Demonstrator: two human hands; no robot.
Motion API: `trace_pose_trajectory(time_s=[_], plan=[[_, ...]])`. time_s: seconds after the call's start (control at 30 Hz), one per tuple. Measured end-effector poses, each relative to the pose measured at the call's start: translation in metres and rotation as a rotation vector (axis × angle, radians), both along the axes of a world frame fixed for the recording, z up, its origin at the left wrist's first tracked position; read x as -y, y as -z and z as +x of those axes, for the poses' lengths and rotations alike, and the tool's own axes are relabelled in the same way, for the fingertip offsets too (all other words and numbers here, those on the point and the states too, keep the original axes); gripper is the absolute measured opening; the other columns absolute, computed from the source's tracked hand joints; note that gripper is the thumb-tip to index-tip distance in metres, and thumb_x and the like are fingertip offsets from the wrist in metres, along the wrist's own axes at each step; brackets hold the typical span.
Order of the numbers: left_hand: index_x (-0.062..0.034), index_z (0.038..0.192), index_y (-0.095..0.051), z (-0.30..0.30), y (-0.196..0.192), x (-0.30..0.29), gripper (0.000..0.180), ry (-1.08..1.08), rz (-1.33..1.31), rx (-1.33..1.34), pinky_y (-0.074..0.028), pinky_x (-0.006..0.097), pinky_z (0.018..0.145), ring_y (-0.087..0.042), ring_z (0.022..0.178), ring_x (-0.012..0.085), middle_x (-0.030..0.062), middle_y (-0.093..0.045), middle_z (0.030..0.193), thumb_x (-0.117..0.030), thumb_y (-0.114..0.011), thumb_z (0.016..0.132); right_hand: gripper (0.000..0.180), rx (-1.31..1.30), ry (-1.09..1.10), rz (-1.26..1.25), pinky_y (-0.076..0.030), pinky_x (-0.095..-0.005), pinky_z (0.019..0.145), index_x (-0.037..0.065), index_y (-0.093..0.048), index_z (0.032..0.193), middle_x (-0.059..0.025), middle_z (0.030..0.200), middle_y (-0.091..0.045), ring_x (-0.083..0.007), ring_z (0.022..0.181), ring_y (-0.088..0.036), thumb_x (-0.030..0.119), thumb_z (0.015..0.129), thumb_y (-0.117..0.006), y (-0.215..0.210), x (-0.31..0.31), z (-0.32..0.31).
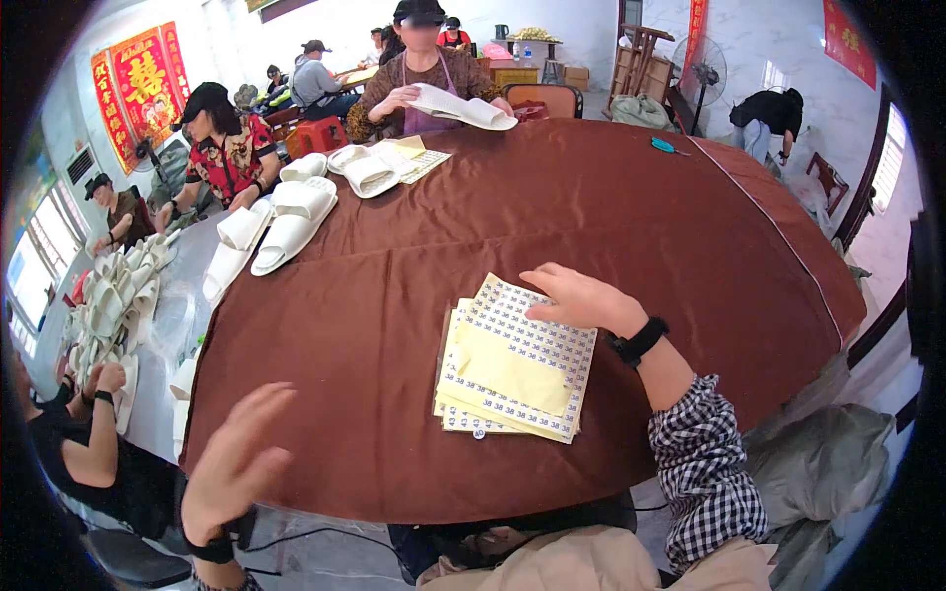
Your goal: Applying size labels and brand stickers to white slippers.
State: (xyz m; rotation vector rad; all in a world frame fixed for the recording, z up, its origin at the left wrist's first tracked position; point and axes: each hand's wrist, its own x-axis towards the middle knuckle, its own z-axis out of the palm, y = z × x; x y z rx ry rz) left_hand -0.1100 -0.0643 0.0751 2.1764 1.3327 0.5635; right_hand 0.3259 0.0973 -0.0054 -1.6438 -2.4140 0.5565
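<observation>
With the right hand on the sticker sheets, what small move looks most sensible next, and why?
Probably pinch and peel one sticker: the right hand rests its fingertips on the top edge of the sticker sheets, while the left hand hovers open and empty off the table edge.

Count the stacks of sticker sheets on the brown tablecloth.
2. One stack of sticker sheets lies near the table's front edge, under the right hand. A second, smaller stack lies at the far side beside white slippers. More may be hidden.
</observation>
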Motion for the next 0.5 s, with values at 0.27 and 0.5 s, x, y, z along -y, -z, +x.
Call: trace_pose_trajectory(time_s=[0.27,0.5], plan=[[-0.007,0.161,-0.022,0.123,0.07,-0.063,0.102,0.39,0.152,-0.257,-0.029,0.05,0.12,-0.025,0.148,0.05,0.0356,-0.017,0.16,-0.042,-0.08,0.085,0.075,-0.195,-0.134,0.05,-0.037,-0.042,0.116,-0.001,-0.045,0.149,-0.0211,0.152,-0.045,-0.0348,0.143,-0.039,0.038,0.091,-0.072,0.039,0.007,0.002],[-0.0096,0.16,-0.024,0.143,0.106,-0.082,0.107,0.418,0.148,-0.249,-0.03,0.054,0.119,-0.02,0.148,0.0542,0.0328,-0.011,0.161,-0.045,-0.085,0.079,0.075,-0.227,-0.243,0.056,-0.037,-0.0432,0.114,0.0,-0.048,0.147,-0.0192,0.146,-0.05,-0.036,0.136,-0.043,0.036,0.086,-0.074,0.037,0.008,-0.002]])
